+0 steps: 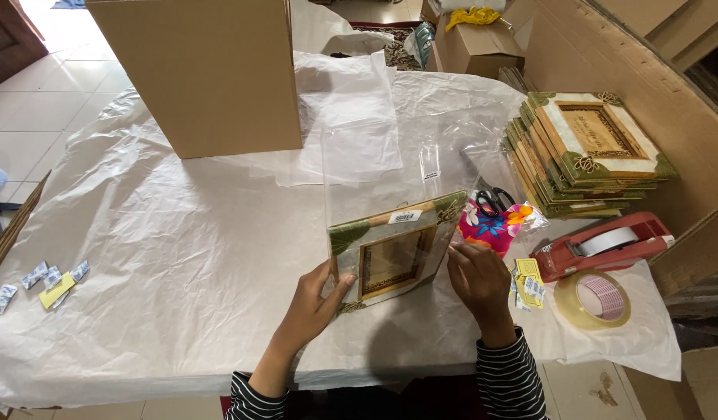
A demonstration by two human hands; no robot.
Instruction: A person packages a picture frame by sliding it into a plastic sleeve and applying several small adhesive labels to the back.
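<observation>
Right now, a picture frame (396, 253) with green corners is held up near the front edge of the table (180, 264). It is being held by both hands. The left hand (316, 299) is curled around the frame's left side, with the thumb on the front and the fingers hidden behind it. The right hand (477, 278) is closed on the frame's right edge, and a clear plastic bag (398, 167) seems to be pinched there too. The bag is stood up around the frame and reaches far above it. Whether the frame is all the way inside the bag cannot be told.

The table is covered with white paper. A tall cardboard box (207, 70) is seen far back on the left. A stack of frames (588, 152) of the same kind is piled on the right, far from the hands. A pair of scissors (493, 201) is laid just past a bright flowery cloth (491, 227), close to the right hand. A red tape holder (604, 245) is placed on the right, and a roll of clear tape (592, 299) is laid just near of it. Some small yellow packets (528, 281) are seen beside the right hand. More small packets (40, 281) are scattered at the left edge of the table.
</observation>
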